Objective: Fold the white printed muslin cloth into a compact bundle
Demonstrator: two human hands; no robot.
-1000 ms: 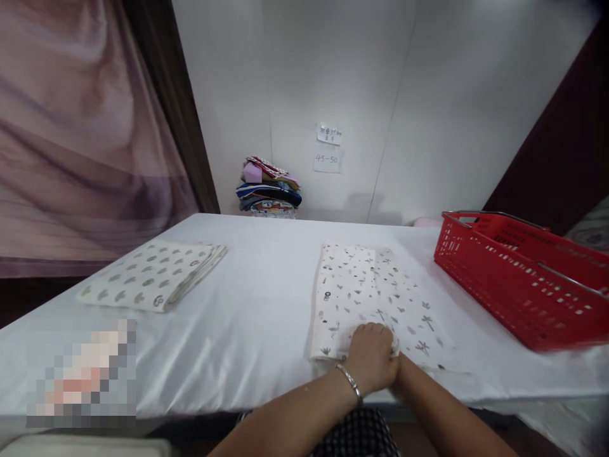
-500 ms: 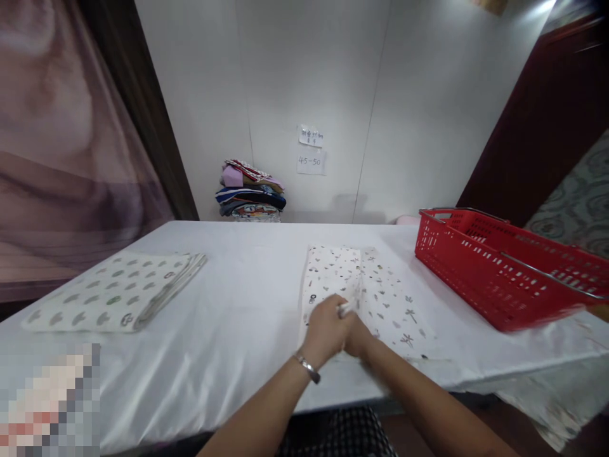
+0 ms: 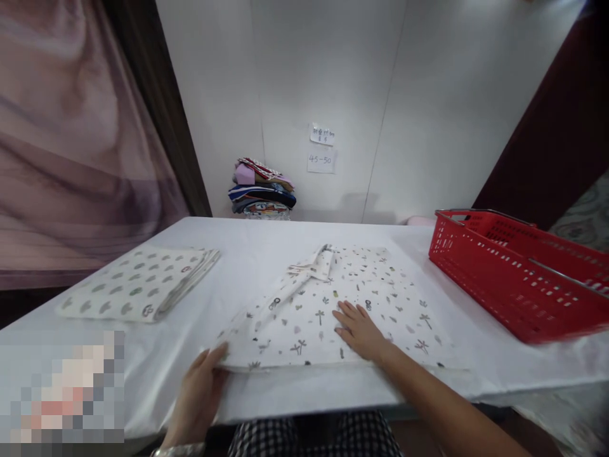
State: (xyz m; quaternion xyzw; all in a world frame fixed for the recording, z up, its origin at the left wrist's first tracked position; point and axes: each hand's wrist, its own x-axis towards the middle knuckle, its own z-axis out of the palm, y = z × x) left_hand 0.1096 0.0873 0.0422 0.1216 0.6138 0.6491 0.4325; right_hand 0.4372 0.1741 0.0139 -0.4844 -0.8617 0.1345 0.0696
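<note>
A white cloth point(image 3: 347, 343) printed with small palm trees and leaves lies in front of me. Its upper left part is bunched and partly folded over. My left hand point(image 3: 202, 384) pinches the near left corner of this cloth between thumb and fingers. On the middle of the same cloth, my right hand point(image 3: 359, 330) rests flat with the fingers spread. Farther left sits a folded white cloth point(image 3: 128, 282) with a grey-green tree print, apart from both hands.
A red plastic basket point(image 3: 504, 282) with metal handles stands on the right of the white-covered table point(image 3: 259, 244). Behind the table is a pile of folded fabrics point(image 3: 261, 190) against the wall. Paper signs point(image 3: 322, 160) hang there, and a pinkish curtain point(image 3: 71, 146) hangs on the left.
My hands, together over the cloth before, have parted. My left hand has drawn a corner out left and toward me, spreading the cloth wider; my right hand now lies flat.
</note>
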